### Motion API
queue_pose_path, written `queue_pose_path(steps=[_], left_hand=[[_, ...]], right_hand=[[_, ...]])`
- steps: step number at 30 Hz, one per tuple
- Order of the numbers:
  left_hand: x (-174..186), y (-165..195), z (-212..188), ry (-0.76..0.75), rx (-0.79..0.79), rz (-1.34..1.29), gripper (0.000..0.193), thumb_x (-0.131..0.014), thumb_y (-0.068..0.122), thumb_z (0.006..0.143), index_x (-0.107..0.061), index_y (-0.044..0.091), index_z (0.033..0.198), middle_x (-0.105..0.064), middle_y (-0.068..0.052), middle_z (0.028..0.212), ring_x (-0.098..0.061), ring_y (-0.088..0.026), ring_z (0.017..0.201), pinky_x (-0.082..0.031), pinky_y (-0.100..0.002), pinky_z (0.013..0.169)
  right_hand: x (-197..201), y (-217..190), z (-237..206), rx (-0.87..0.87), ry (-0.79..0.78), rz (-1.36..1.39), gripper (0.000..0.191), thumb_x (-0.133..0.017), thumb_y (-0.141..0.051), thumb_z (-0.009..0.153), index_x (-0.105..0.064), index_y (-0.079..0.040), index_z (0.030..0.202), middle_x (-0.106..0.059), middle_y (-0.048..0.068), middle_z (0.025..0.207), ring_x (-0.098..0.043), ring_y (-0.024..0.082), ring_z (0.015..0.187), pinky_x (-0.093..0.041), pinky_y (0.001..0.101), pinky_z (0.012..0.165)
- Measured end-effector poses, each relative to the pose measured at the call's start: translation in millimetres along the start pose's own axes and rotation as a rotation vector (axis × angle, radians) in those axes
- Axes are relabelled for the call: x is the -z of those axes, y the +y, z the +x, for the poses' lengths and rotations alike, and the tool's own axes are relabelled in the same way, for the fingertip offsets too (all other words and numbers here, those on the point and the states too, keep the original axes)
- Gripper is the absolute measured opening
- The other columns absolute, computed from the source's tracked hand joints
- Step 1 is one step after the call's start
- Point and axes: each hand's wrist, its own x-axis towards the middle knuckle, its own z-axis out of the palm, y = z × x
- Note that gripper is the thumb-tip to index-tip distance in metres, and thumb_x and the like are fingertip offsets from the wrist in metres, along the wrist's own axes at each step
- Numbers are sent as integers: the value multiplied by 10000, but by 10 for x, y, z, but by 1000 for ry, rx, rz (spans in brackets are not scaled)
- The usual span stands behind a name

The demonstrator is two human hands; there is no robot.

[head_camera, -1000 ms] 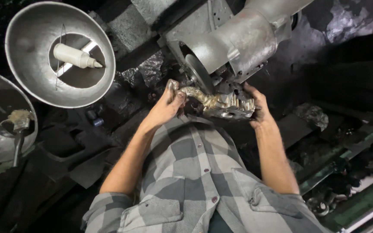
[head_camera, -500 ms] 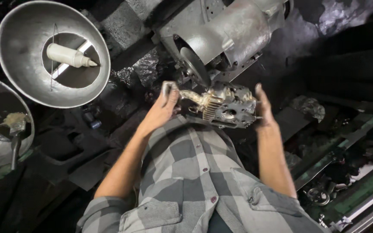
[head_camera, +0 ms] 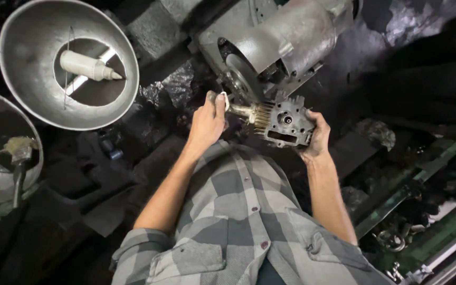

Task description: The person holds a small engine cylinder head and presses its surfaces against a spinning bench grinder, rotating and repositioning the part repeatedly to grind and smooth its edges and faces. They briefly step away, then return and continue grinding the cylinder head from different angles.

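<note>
Metal casting (head_camera: 286, 122) is gripped by both hands, left hand (head_camera: 207, 120) on its stub, right hand (head_camera: 316, 138) underneath; near the grinding wheel (head_camera: 243, 79), fingers might slip against it.

Grey finned metal casting (head_camera: 283, 122), held level, just below grinding wheel (head_camera: 244, 79)
</note>
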Motion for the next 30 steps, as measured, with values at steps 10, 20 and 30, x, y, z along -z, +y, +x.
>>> queue_pose_path(steps=[10,20,30], left_hand=[[53,104,59,31,-12,-37,368,-368,367,1072,-531,38,1052,-676,-151,597,-734,-340,602,-562,-452,629],[234,439,-341,10,-113,-107,312,-468,326,1100,-539,23,1113,-625,-98,566,-697,-286,537,-530,-421,554],[374,407,-524,-235,-517,-244,543,-766,153,925,-560,-27,1394,-611,-170,1289,-621,-231,1181,-578,-347,974]], right_hand=[[-431,-70,-73,-125,-37,-103,661,-508,-527,881,-614,-44,1320,-700,184,1189,-692,448,993,-539,776,720],[84,211,-63,155,-39,-8,593,-614,-390,935,-600,6,1375,-679,176,1256,-690,328,1099,-566,489,1000],[457,167,-26,94,-146,107,698,-644,-412,866,-569,12,1415,-665,176,1321,-660,331,1166,-519,470,1059]])
